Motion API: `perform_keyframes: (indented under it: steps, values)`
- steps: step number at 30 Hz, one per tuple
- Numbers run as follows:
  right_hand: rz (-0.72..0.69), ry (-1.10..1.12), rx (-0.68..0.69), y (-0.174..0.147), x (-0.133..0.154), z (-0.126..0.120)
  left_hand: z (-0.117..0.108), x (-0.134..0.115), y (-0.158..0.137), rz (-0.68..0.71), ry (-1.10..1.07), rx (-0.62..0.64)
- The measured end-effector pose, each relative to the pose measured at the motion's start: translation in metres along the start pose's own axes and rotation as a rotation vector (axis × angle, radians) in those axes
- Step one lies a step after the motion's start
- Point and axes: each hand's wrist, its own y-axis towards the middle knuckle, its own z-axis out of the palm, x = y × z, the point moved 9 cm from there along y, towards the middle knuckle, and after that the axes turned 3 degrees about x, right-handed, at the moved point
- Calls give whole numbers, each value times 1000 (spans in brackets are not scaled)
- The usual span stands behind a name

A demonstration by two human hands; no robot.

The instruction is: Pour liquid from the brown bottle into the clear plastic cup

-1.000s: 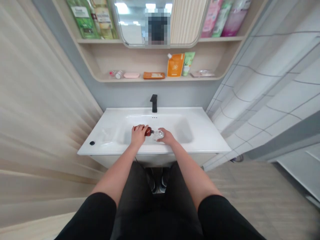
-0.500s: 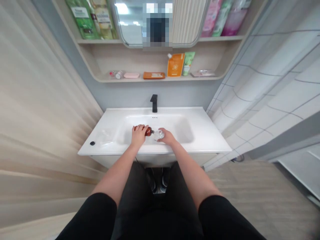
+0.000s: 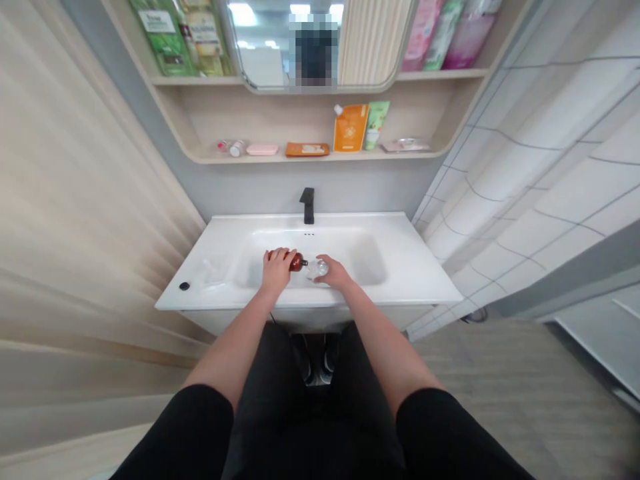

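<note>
Bottle (image 3: 295,263), centre: brown, smooth, glossy; glass or plastic, can't tell. Clear vessel (image 3: 317,269), bottle's 3 o'clock: transparent, shiny. Basin (image 3: 369,257): smooth white gloss. Tap (image 3: 309,208), 12 o'clock: black, mostly matt. Curtain (image 3: 70,220), 9 o'clock: pleated matt cloth. Floor (image 3: 500,373), 4 o'clock: wood-look, dull.

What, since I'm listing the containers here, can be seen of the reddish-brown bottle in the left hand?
The glossy reddish-brown, rounded bottle looks like tinted glass or plastic. Its shoulder narrows to a black tip. It is held roughly on its side over the white rectangular basin, tip pointing right toward the clear, glass-like container in the right hand. The left hand grips it, covering much of its body. Any label, its contents, and whether the tip touches the container cannot be made out.
</note>
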Motion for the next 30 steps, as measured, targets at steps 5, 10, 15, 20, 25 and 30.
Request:
perform_keyframes:
  steps: [5, 10, 15, 20, 25, 30]
  values:
    - [4, -3, -5, 0, 0, 0, -1, 0, 0, -3, -1, 1]
    - [1, 9, 2, 0, 0, 0, 0, 0, 0, -6, -15, 10]
    - [11, -7, 0, 0, -2, 0, 0, 0, 0, 0, -4, 4]
    - [3, -1, 8, 0, 1, 0, -1, -1, -1, 5, -16, 1]
    - [10, -10, 9, -2, 3, -1, -1, 0, -1, -1, -11, 1]
    - [18, -8, 15, -1, 2, 0, 0, 0, -1, 11, -18, -3]
